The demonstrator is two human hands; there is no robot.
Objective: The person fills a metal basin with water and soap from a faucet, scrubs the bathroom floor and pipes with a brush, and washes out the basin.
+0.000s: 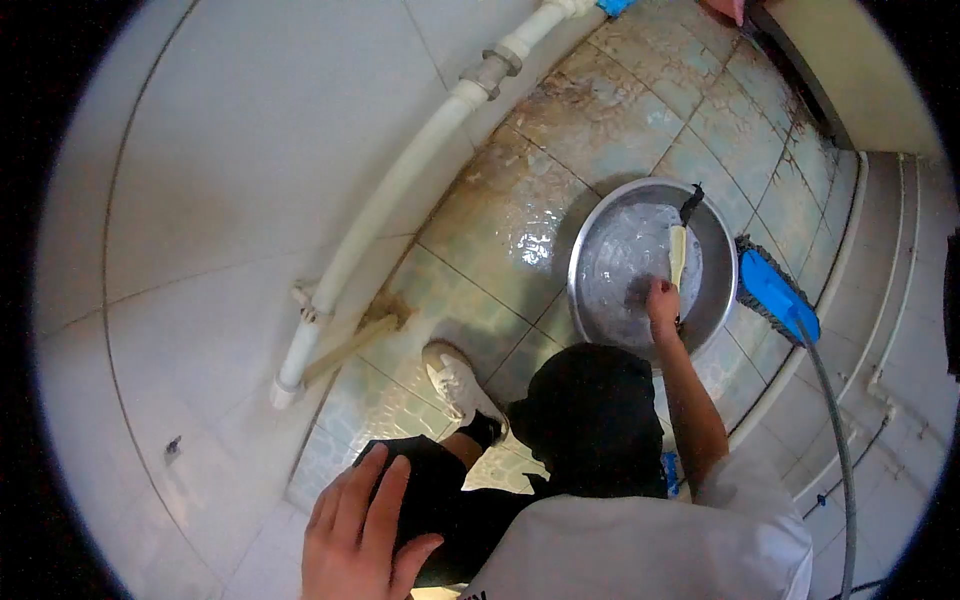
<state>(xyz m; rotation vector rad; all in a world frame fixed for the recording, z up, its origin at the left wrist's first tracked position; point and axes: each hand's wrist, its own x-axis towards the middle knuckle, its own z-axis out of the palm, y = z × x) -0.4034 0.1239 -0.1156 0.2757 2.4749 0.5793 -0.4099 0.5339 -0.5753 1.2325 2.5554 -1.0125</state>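
Note:
My left hand (360,525) rests over my black-clothed left knee, fingers stretched out, holding nothing. My right hand (662,302) is closed and reaches down into a round metal basin (578,265). A dark patch shows beside its fingers; what they hold, if anything, I cannot make out. Close along the right side of this hand lies a tool with a cream handle (678,250) and a black, ragged end (691,203) near the basin's far rim. Clear, bubbly water (625,255) covers part of the basin's bottom.
The tiled floor (480,265) is wet and stained brown toward the back. A blue mop head (775,290) with a grey pole stands right of the basin. A white pipe (400,170) runs along the left wall. A cabinet-like box (860,70) stands at the upper right.

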